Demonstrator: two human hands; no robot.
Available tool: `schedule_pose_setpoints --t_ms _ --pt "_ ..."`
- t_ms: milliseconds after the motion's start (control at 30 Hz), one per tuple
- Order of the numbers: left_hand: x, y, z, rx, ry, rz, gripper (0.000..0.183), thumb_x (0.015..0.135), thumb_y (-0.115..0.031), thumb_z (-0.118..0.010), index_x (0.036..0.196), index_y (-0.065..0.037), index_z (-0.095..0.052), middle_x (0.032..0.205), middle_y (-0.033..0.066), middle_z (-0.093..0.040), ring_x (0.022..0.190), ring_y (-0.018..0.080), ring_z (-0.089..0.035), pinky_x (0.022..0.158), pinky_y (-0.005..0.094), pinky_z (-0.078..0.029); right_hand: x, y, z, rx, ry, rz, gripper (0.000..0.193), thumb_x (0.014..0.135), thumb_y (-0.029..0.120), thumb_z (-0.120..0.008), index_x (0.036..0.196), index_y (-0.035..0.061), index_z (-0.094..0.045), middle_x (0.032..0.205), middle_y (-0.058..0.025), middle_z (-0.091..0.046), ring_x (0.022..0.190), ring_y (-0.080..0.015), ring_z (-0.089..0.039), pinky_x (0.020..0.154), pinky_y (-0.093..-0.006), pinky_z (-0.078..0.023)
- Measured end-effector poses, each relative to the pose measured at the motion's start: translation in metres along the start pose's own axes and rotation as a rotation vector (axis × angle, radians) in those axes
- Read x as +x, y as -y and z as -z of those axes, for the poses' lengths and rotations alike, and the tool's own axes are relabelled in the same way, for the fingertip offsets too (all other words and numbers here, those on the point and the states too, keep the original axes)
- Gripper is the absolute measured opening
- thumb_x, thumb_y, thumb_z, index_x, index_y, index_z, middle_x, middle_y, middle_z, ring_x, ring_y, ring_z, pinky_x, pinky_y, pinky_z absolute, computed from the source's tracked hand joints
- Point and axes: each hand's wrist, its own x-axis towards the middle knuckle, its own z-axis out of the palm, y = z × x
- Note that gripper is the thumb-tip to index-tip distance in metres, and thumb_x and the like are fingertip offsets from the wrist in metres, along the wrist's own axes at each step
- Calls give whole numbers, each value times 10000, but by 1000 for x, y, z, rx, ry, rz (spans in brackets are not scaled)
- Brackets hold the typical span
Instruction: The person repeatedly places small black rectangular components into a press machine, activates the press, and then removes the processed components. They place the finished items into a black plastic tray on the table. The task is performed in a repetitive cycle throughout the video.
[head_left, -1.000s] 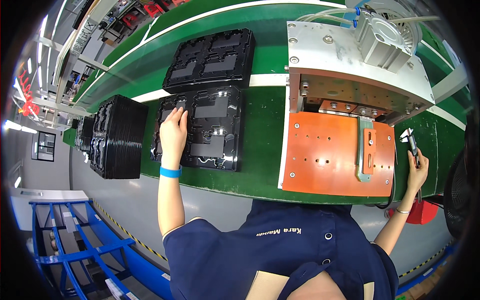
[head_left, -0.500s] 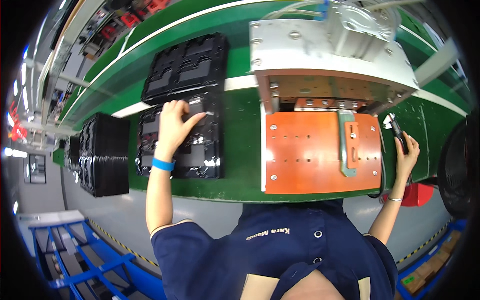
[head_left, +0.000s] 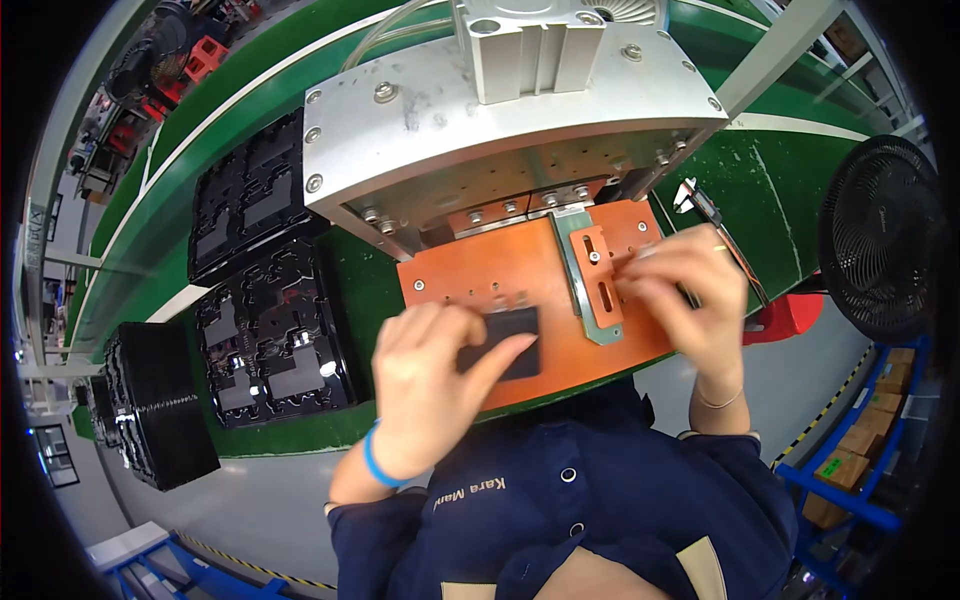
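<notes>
Two bare hands work at the orange plate [head_left: 560, 355], which serves as the reference for all positions below. The left hand [head_left: 425, 370] grips a dark rectangular piece [head_left: 513, 345] between thumb and fingers; the piece is above the left part of the plate, and whether it touches the surface cannot be told. The right hand [head_left: 705, 300] is above the right part of the plate, thumb and fingers bent toward the slotted orange block [head_left: 597, 275]; motion blur prevents telling whether it grips anything. The block sits on a grey-green metal strip [head_left: 606, 336] right of the plate's centre. A silver press housing [head_left: 430, 140] stands behind the plate. Two black trays [head_left: 270, 345] lie left of the plate, with a tray stack [head_left: 165, 400] farther left. A caliper [head_left: 705, 205] lies right of the plate; a black fan [head_left: 880, 240] stands farther right.
</notes>
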Motion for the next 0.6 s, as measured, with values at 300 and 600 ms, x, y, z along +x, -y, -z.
schedule_pose_setpoints --t_ms 300,600 --pt "-22 1 6 -45 191 -121 464 677 -162 -816 1101 -44 -669 1130 108 -618 1010 282 -582 840 378 -452 9 22 -36 -153 288 153 248 730 135 -765 974 139 -724 979 -1 -619 876 -222 -510 788 -354 -415" --pt "-27 11 2 -108 232 -224 401 668 -37 -685 1067 -59 -713 1171 115 -618 1056 281 -578 837 370 -486 12 30 -47 -315 257 170 245 760 147 -725 995 110 -670 1070 -31 -588 1044 -231 -518 910 -402 -394"
